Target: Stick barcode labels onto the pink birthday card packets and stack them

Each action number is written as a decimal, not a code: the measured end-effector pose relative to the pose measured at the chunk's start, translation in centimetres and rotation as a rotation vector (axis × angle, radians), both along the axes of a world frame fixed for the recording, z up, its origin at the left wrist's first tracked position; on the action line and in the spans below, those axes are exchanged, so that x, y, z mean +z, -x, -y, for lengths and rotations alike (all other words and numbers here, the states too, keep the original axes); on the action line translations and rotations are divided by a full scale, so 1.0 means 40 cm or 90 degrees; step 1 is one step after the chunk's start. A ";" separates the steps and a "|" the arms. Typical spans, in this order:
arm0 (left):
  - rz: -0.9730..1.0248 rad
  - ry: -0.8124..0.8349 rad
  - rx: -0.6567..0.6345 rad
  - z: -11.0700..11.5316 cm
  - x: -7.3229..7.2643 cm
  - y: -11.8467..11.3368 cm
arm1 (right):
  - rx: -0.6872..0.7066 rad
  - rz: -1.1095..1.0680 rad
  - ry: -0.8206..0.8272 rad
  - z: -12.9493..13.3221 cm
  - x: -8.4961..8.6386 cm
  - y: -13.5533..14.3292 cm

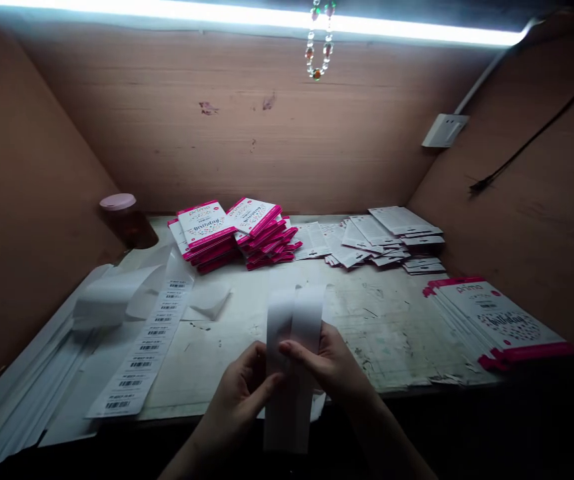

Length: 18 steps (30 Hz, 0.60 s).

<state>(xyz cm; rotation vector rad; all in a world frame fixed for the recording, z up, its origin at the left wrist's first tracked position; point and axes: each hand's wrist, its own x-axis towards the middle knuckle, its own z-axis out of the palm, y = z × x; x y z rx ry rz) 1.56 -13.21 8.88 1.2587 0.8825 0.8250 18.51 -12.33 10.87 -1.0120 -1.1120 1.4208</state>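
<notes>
Between my two hands, at the table's front edge, is a white paper strip (287, 420) that bends over at its top. My left hand (239, 390) pinches its left side, thumb in front. My right hand (334, 363) is closed on the right side, its thumb lying across the front and the other fingers mostly hidden behind the paper. No print shows on the side facing me. To the left lies a strip of barcode labels (149, 347), flat on the table and apart from my hands.
Pink-and-white "birthday" packets (207, 227) are piled at the back, with white-backed packets (371, 233) to their right. More packets (501, 317) lie at the right edge. A lidded jar (129, 220) stands back left; long white sheets (31, 380) lie at left. Walls enclose the table (367, 333).
</notes>
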 end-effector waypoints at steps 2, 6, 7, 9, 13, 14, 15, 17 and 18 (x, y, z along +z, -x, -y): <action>0.010 -0.026 0.053 -0.028 -0.001 -0.017 | -0.033 0.010 -0.031 -0.011 0.010 -0.043; 0.025 0.001 0.196 -0.070 -0.061 -0.002 | -0.165 0.010 -0.029 -0.041 -0.082 -0.173; 0.026 0.023 0.225 -0.079 -0.081 0.017 | -0.172 0.048 0.000 -0.048 -0.122 -0.214; 0.026 0.071 0.276 -0.096 -0.114 0.069 | -0.171 0.171 0.089 -0.062 -0.204 -0.296; 0.042 0.112 0.312 -0.130 -0.119 0.155 | -0.131 0.325 0.193 -0.086 -0.288 -0.392; 0.053 0.106 0.318 -0.137 -0.111 0.165 | -0.109 0.340 0.203 -0.090 -0.289 -0.399; 0.066 0.100 0.324 -0.142 -0.103 0.170 | -0.099 0.375 0.213 -0.092 -0.284 -0.401; 0.079 0.103 0.328 -0.145 -0.094 0.168 | -0.167 0.530 0.233 -0.090 -0.265 -0.387; 0.076 0.115 0.320 -0.142 -0.097 0.162 | -0.244 0.630 0.236 -0.085 -0.254 -0.371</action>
